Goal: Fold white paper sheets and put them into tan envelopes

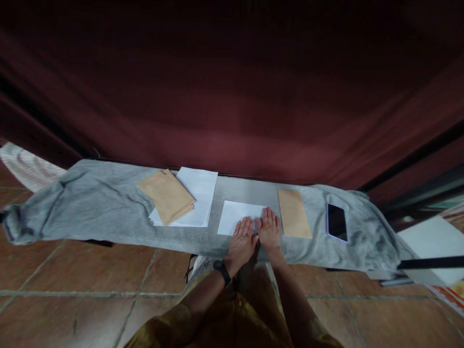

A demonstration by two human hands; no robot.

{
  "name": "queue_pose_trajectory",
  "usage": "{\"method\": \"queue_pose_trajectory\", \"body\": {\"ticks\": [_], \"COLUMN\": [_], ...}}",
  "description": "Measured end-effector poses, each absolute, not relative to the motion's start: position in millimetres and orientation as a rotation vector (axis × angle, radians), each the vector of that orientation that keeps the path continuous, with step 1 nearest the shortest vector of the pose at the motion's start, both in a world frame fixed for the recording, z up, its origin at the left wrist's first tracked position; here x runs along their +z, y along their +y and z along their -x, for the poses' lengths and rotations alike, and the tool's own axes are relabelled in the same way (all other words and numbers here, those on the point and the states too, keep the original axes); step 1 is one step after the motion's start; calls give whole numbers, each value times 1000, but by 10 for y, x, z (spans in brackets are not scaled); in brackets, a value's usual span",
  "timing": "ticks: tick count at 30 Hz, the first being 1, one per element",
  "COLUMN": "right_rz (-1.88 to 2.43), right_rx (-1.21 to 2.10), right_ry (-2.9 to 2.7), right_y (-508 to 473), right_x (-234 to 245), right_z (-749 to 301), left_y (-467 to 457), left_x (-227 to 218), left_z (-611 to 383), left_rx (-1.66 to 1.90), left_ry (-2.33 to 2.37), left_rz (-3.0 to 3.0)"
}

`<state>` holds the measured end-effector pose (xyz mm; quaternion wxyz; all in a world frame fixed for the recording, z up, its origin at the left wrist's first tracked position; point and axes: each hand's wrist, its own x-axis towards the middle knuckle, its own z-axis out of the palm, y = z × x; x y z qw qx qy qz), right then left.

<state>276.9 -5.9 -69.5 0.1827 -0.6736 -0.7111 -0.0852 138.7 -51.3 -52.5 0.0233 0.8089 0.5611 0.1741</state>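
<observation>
A white sheet of paper (232, 215) lies flat on the grey cloth in front of me, wider than it is deep; whether it is folded I cannot tell. My left hand (242, 241) rests palm down on its near edge, fingers stretched out, with a dark watch (222, 271) on the wrist. Flat on the paper's right end is my right hand (268, 229), its fingers extended and the thumbs of both hands close together. Just right of it lies a single brown envelope (295, 213), apart from the hand.
Several brown envelopes (166, 195) overlap a stack of white paper (201, 193) on the left. A phone (337, 222) lies at the right. Grey cloth (105, 203) covers the narrow table, wrinkled at both ends. A dark red curtain (232, 150) hangs behind; tiled floor (90, 309) shows below.
</observation>
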Motion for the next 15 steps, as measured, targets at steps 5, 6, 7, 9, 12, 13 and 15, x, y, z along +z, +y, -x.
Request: {"method": "queue_pose_trajectory", "body": {"ticks": [5,6,7,9,12,13,15], "right_rz": [1899,1899,1899,1896,1891,1891,1888], "right_rx": [-220,-217,-215,-216,-219,-221,-224], "right_ry": [-1971,-1968,-1965,-1955,-1945,-1943,-1941], "right_y": [-54,-53,-53,-52,-51,-50,-50], "right_x": [-697,-698,-699,-701,-703,-704,-710], "right_z": [-2764,-2762,-2760,-2755,-2748,-2747,-2748], "left_y": [-528,-524,-521,-519,-534,-542,-560], "left_x": [-566,-568,-568,-559,-528,-516,-496], "left_z": [-1315,-1268,-1215,-1103,-933,-880,-786], "left_rx": [521,513,504,491,494,498,511], "left_ry": [1782,1799,1816,1855,1923,1945,1992], "left_rz": [-2497,-2498,-2498,-2491,-2460,-2444,-2401]}}
